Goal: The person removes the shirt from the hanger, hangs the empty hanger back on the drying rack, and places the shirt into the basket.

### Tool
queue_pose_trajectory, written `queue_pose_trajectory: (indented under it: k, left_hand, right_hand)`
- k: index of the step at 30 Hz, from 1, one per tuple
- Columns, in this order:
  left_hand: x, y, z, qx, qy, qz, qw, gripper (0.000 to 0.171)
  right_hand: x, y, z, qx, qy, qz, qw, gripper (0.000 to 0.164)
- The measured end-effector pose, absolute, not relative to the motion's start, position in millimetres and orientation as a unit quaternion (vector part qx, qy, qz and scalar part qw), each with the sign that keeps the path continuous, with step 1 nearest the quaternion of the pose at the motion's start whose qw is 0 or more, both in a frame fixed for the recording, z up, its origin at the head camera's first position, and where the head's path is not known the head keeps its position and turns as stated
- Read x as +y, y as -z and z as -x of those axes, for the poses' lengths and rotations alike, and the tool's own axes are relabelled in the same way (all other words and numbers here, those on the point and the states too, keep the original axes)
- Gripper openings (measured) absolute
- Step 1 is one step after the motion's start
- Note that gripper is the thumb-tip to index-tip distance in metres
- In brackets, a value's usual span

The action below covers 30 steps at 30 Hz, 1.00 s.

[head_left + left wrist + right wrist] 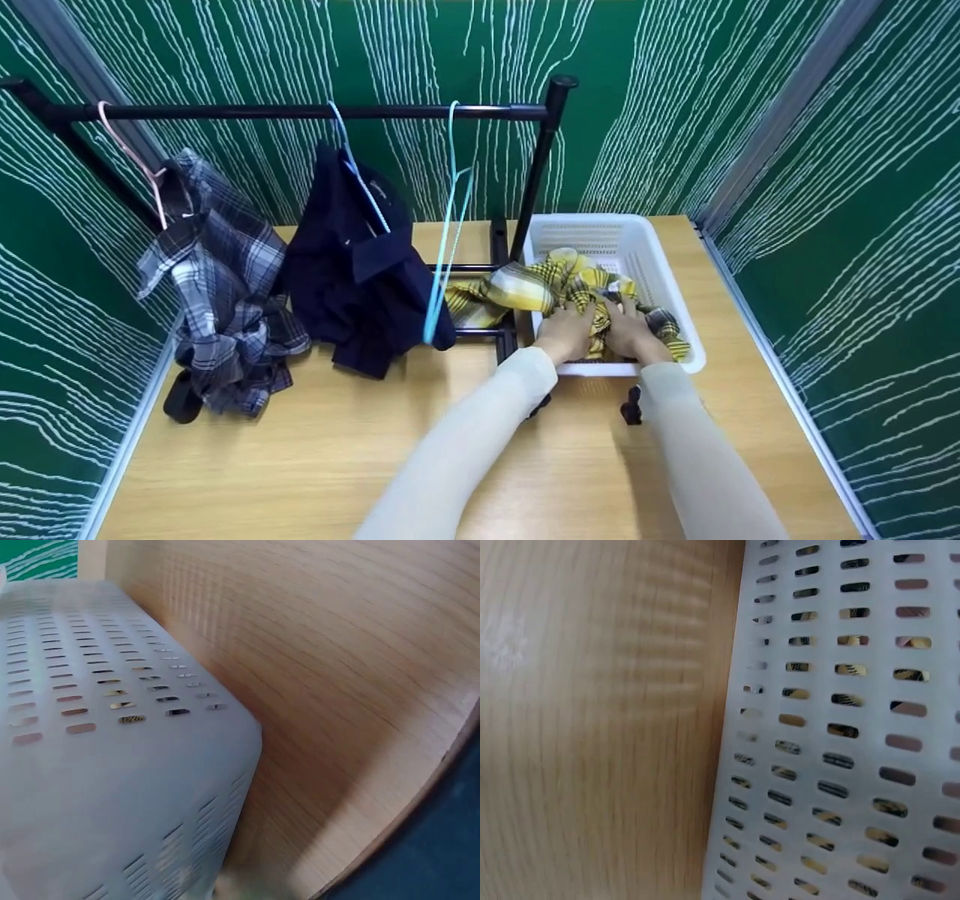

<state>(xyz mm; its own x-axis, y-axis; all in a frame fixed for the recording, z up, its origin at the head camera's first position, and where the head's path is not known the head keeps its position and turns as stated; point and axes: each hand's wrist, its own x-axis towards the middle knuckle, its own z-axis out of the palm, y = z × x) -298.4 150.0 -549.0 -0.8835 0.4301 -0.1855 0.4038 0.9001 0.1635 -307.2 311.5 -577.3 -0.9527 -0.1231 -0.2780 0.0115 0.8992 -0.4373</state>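
A yellow, black and white plaid shirt (pixel 529 287) lies bunched in a white plastic basket (pixel 694 341), with part of it trailing over the left rim toward the rack. My left hand (pixel 566 334) reaches over the basket's near rim and grips folds of the shirt. Beside it, my right hand (pixel 631 331) holds the cloth farther right, fingertips sunk among the folds. In the left wrist view the slotted basket wall (pixel 135 780) hides the hand. Patches of plaid cloth show through the slots of the basket wall (pixel 817 712) in the right wrist view.
Left of the basket stands a black clothes rack (pixel 262 112). From it hang a grey plaid shirt (pixel 225 300) on a pink hanger (pixel 131 154), a navy garment (pixel 352 292) on a blue hanger (pixel 364 184), and a light-blue hanger (pixel 442 277). Green patterned panels surround the wooden tabletop (pixel 315 465).
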Motion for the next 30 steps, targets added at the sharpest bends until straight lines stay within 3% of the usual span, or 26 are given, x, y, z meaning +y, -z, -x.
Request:
queue_pose_trajectory:
  k: [8, 17, 25, 30]
  left_hand:
    - [152, 553, 303, 0.969, -0.029, -0.231, 0.084, 0.064]
    - [119, 547, 302, 0.935, -0.074, -0.337, -0.087, 0.042]
    - [46, 532, 313, 0.916, -0.231, -0.294, -0.144, 0.039]
    - [11, 538, 324, 0.89, -0.295, -0.276, -0.213, 0.036]
  right_hand:
    - [310, 575, 311, 0.962, 0.224, 0.016, 0.156, 0.083]
    - [309, 579, 311, 0.966, 0.231, 0.011, 0.113, 0.082]
    - [298, 545, 305, 0.971, 0.222, 0.04, 0.082, 0.09]
    - [279, 507, 296, 0.961, 0.269, 0.06, 0.005, 0.088]
